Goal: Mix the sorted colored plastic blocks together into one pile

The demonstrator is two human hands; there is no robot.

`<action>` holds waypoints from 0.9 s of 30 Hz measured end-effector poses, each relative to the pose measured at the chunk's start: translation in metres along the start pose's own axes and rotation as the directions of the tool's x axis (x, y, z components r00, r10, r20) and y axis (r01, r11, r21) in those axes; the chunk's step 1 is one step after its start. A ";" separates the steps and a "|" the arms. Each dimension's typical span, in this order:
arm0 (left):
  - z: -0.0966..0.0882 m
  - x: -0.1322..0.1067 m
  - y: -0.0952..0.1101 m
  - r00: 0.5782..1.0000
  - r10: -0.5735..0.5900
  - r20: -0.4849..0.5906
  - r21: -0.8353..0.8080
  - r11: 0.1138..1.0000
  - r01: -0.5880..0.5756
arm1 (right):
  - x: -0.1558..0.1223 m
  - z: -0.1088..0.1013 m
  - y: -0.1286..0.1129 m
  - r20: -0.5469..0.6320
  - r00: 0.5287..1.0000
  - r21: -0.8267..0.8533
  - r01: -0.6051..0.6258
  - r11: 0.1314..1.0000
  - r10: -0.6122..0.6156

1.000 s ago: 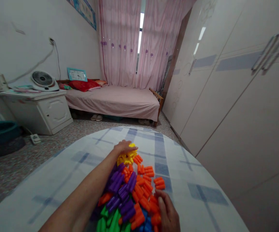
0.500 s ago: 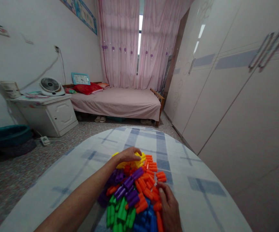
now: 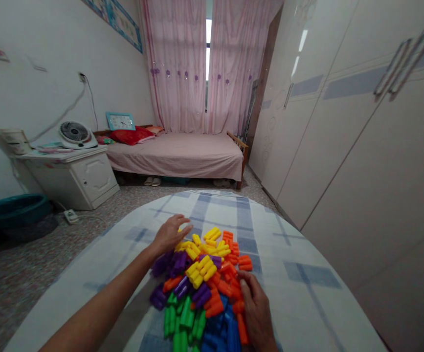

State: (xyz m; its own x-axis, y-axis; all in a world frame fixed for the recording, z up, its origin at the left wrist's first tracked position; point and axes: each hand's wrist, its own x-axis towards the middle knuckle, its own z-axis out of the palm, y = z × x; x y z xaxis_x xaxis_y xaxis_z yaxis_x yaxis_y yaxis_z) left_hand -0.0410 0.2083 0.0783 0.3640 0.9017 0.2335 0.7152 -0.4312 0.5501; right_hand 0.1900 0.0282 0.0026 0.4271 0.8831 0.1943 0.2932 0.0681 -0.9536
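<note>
Two hands at a pile of coloured blocks on the checked cloth.

The blocks (image 3: 204,283) lie jumbled, long axes mostly slanting away rightward. The left hand (image 3: 169,234), fingers spread and gripping nothing, hovers at the far-left edge; the right hand (image 3: 257,313) rests flat, unclenched, on the orange ones.

Both forearms are bare, with no sleeves, rings or watch showing.

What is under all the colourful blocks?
The pile of blocks lies on a white cloth with blue checks spread over a round table. The left hand and right hand rest at the pile's edges. The tabletop itself is covered by the cloth.
</note>
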 end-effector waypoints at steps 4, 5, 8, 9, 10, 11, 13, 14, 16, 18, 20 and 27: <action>0.024 0.019 -0.034 0.985 -0.162 0.065 0.079 0.985 0.156 | -0.001 0.000 0.001 0.016 1.000 -0.006 -0.023 1.000 0.023; 0.030 0.018 -0.034 0.984 -0.158 0.081 0.068 0.986 0.152 | -0.001 0.000 0.001 0.018 1.000 -0.007 -0.025 1.000 0.025; 0.041 0.011 -0.024 0.982 -0.155 0.112 0.034 0.988 0.152 | -0.001 0.001 0.000 0.021 0.999 -0.013 -0.030 0.999 0.030; 0.042 0.008 -0.018 0.980 -0.152 0.131 0.016 0.988 0.152 | -0.001 0.001 0.000 0.022 0.999 -0.014 -0.030 0.999 0.030; 0.042 0.005 -0.012 0.977 -0.145 0.155 -0.003 0.989 0.147 | 0.000 0.001 0.000 0.022 0.999 -0.013 -0.029 0.999 0.029; 0.041 0.002 -0.005 0.974 -0.127 0.188 -0.036 0.990 0.136 | 0.000 0.001 -0.001 0.022 0.999 -0.011 -0.027 1.000 0.027; 0.034 -0.004 0.010 0.962 -0.054 0.268 -0.161 0.982 0.100 | 0.000 0.001 -0.001 0.022 0.999 -0.005 -0.024 1.000 0.024; 0.030 -0.008 0.018 0.953 -0.004 0.303 -0.238 0.968 0.079 | 0.000 0.001 -0.001 0.022 1.000 0.000 -0.021 1.000 0.021; 0.021 -0.016 0.035 0.924 0.100 0.370 -0.369 0.928 0.047 | 0.001 0.002 -0.001 0.024 1.000 0.006 -0.015 1.000 0.015; 0.014 -0.020 0.050 0.868 0.195 0.457 -0.428 0.903 0.022 | 0.001 0.002 0.000 0.027 1.000 0.011 -0.011 1.000 0.011; 0.013 -0.017 0.059 0.823 0.254 0.508 -0.432 0.902 -0.012 | 0.000 0.002 0.000 0.033 0.999 0.015 -0.009 1.000 0.009; 0.054 0.040 0.053 0.978 -0.072 0.196 0.212 0.977 0.029 | -0.001 0.001 0.000 0.055 0.998 0.025 -0.009 1.000 0.008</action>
State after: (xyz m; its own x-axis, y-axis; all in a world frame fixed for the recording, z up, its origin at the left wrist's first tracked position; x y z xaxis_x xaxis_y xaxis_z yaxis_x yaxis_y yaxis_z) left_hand 0.0439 0.2193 0.0735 0.4216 0.9062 0.0319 0.8357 -0.4020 0.3742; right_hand 0.1880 0.0277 0.0025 0.3818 0.9077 0.1738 0.2674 0.0715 -0.9609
